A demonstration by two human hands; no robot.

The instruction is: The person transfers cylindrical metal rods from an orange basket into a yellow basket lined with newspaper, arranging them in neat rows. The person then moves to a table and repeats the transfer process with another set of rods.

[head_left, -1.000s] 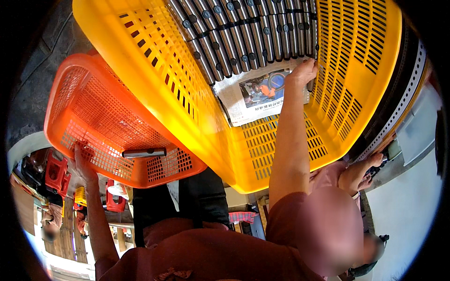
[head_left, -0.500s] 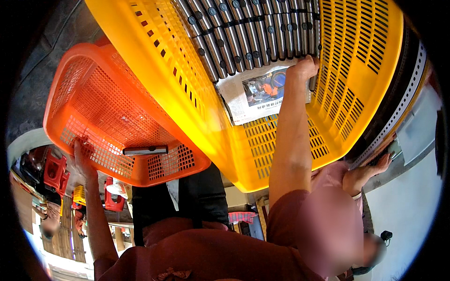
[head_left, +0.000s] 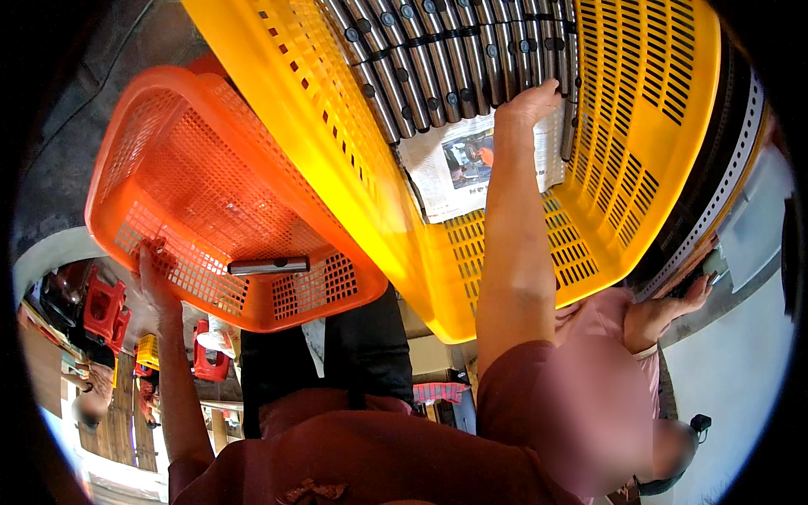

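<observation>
Both hands were at work on two baskets. Her or his left hand (head_left: 156, 282) gripped the near rim of the shallow orange plastic mesh basket (head_left: 210, 177), fingers curled through the lattice, so it was closed on that rim. Inside this orange basket lay one short grey metal cylinder (head_left: 269, 266), alone, close to the near wall and just beside the left hand.

On the other side of the orange basket, touching its far edge, stood the big yellow slotted plastic crate (head_left: 640, 126). The right hand (head_left: 528, 105) reached deep into this crate; its fingers were bent over the lower ends of the row of dark metal cylinders (head_left: 446, 59), which lay packed side by side and bound with a black strap. I cannot tell if the fingers had closed around one cylinder or only pressed on the row. Under that hand, on the crate floor, lay a sheet of printed newspaper (head_left: 454, 168).

By my judgement the step in hand was picking a cylinder out of the yellow crate, while the left hand held the orange basket steady to receive it. The next move would call for pinching a single cylinder free from the tight strapped row and carrying it across to the orange basket.

Beyond the yellow crate, another person's hand (head_left: 677, 307) rested near its outer rim.
</observation>
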